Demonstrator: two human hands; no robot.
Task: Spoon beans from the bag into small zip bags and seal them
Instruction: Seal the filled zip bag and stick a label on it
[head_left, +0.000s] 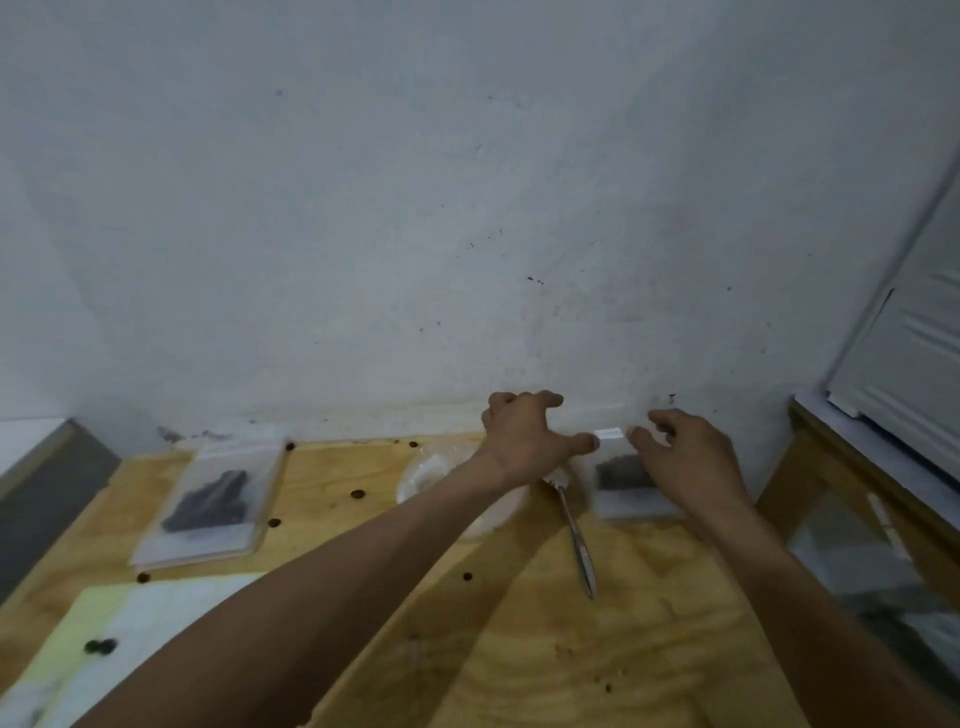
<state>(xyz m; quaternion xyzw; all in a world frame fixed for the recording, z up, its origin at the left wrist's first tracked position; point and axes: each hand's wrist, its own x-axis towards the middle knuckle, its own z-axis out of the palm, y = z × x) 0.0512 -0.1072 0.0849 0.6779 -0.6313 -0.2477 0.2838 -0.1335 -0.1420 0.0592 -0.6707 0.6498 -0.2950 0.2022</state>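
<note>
A small clear zip bag (621, 475) with dark beans inside stands at three o'clock, held at its top edge. A spoon (574, 530) lies beside it. Another filled bag (208, 501) lies flat at nine o'clock.

Plywood table (649, 649) carries a filled zip bag (208, 499), spoon (576, 535), scattered beans (357, 493), perhaps paper (140, 623).
</note>
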